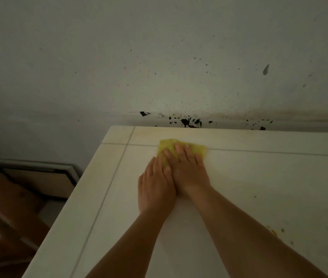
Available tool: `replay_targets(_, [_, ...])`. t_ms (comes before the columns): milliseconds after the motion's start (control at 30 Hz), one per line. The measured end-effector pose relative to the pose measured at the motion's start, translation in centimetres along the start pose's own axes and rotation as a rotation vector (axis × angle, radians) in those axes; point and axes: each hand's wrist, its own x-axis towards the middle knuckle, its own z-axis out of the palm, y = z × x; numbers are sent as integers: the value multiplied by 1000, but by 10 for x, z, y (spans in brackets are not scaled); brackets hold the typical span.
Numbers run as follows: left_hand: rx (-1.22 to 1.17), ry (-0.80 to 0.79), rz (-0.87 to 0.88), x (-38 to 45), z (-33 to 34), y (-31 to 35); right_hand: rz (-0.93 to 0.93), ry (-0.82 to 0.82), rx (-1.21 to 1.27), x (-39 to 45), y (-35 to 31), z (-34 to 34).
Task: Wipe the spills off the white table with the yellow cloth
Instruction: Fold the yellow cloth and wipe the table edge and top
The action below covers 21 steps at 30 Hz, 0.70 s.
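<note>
Yellow cloth (181,148) lies flat and bunched on the white table (259,177), close to the far edge, across the thin seam line that runs parallel to that edge. My right hand (187,169) is on top of it, palm down, fingers spread and stretched forward, pressing it into the surface, not pinching or gripping, just flat pressure so the whole pad drags. My left hand (156,189) sits just beside and partly under the right, fingertips reaching the cloth's near-left corner, also flat and unclenched. I'd say it's there to add weight and keep the cloth from rolling up under the push. Both forearms extended straight out, so I'm leaning into the far part of the tabletop.

Faint yellowish smear (145,134) on the table just past the cloth toward the far-left corner, likely the target of this stroke. More spill left: small yellow crumbs or drops (277,231) near my right forearm, and a dark speck (255,196) further right. So the task looks partway done at best.

Wall (159,57) behind the table is spattered with black marks (187,121), not on the table. Brown furniture (8,207) low on the left, too dim to identify.
</note>
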Motion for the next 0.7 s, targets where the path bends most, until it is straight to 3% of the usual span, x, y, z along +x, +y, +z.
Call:
replay_targets(333, [208,-25,39,4,9,-10,121,54,28,41,74,-26])
replay_targets(533, [178,10,50,2,8,-8,217,120,6,-5,163,-62])
replay_targets(700, [61,71,21,-2,5,-3,182,66,70,-31,176,-68])
